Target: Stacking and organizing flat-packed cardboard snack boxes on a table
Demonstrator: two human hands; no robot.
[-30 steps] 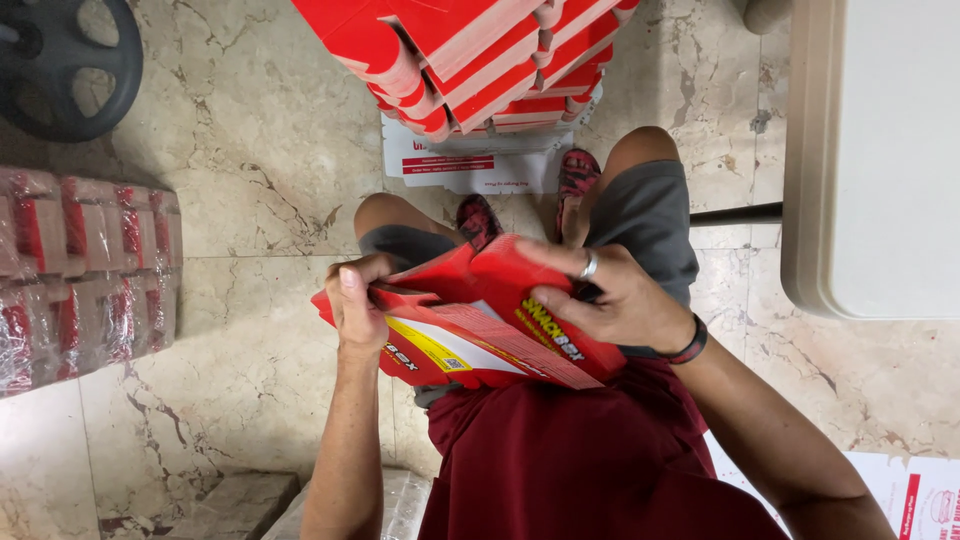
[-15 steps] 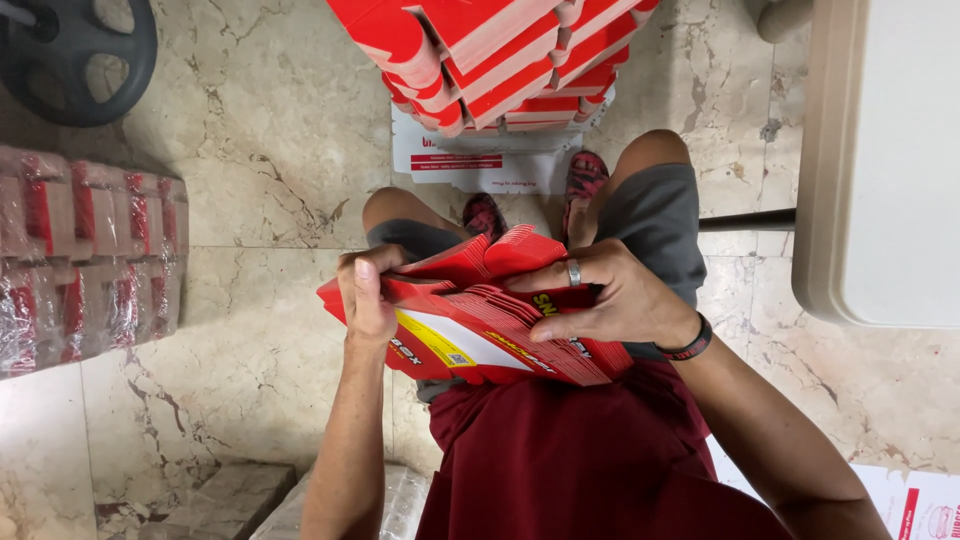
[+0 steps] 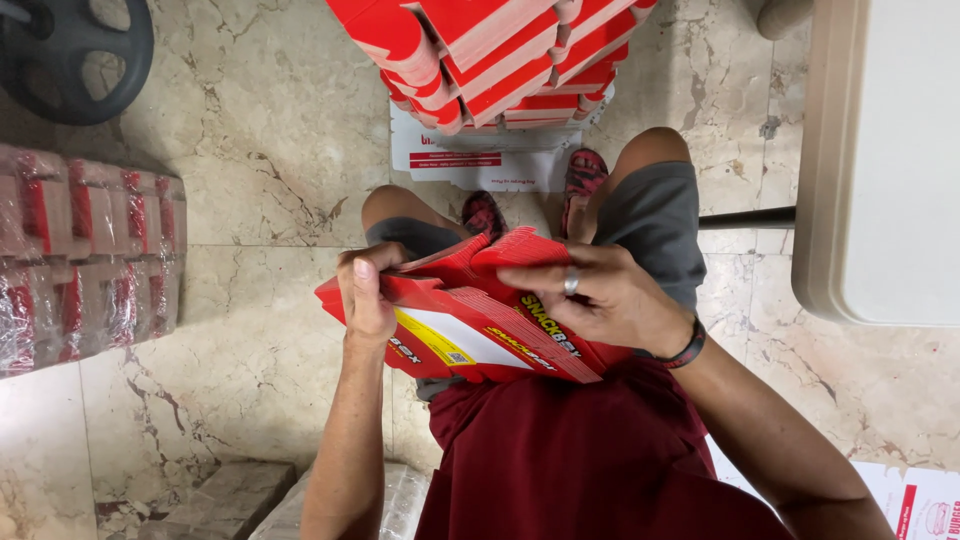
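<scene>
I sit and look down at my lap. A thick stack of flat red cardboard box blanks (image 3: 470, 330) with white and yellow print rests over my thighs. My left hand (image 3: 366, 293) grips the stack's left end, thumb on top. My right hand (image 3: 600, 297), with a ring and a dark wristband, lies across the stack's upper right part, fingers curled over a raised red flap. Both hands touch the same stack.
A tall pile of folded red boxes (image 3: 490, 60) stands on a flat white carton on the marble floor ahead of my feet. Plastic-wrapped red bundles (image 3: 80, 260) lie at the left. A beige table (image 3: 880, 160) is at the right, a black wheel (image 3: 70, 50) top left.
The stack has sunk slightly toward my lap, and my right hand's fingers have slid further over the top flap. My left hand keeps its hold on the left end.
</scene>
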